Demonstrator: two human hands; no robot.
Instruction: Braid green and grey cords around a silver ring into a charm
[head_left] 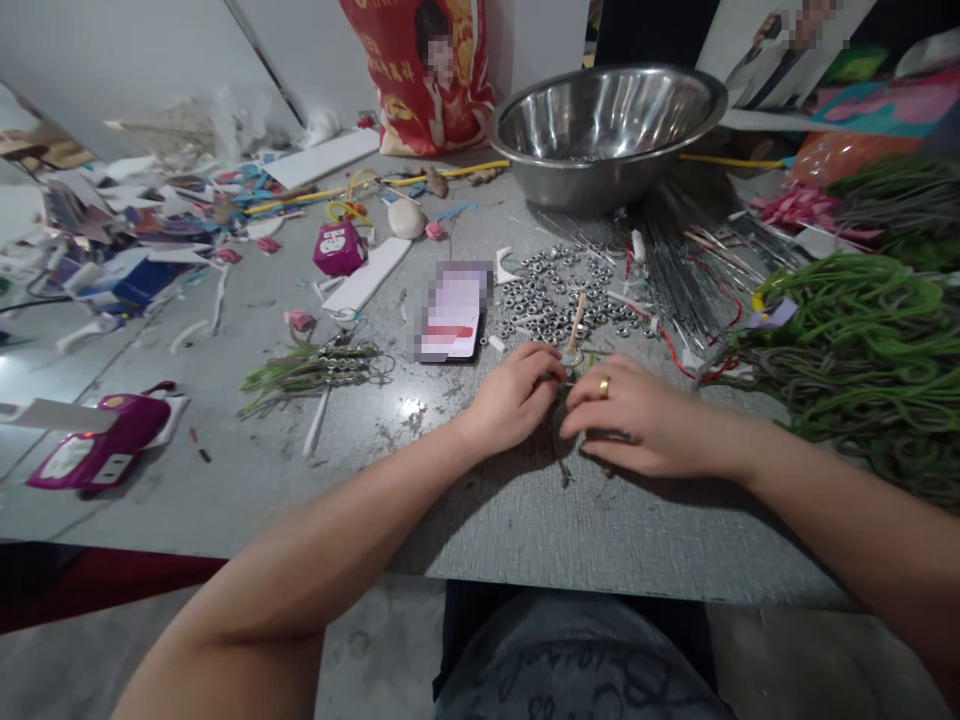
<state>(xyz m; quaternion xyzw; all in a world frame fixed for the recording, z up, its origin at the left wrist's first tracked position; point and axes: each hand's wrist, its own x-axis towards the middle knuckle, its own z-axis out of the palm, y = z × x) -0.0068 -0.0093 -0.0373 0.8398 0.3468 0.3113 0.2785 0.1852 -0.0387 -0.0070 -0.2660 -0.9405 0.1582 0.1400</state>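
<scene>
Looks like a small craft workshop to me, with piecework all over the table. The gray, streaky-patterned worktop (600, 540) is scuffed and crammed with supplies. Just beyond the person's fingers (544, 357) there's a loose scatter of small, shiny ring-shaped metal bits (551, 300), and past those a big, wide stainless steel bowl (585, 185). Right of the fingers: a fat heap of green and gray soft cords (862, 330). Well left of them sits a purple plastic handheld labeller-type gadget (112, 435), with a messy pile of paper-like scraps (142, 260) farther back.
</scene>
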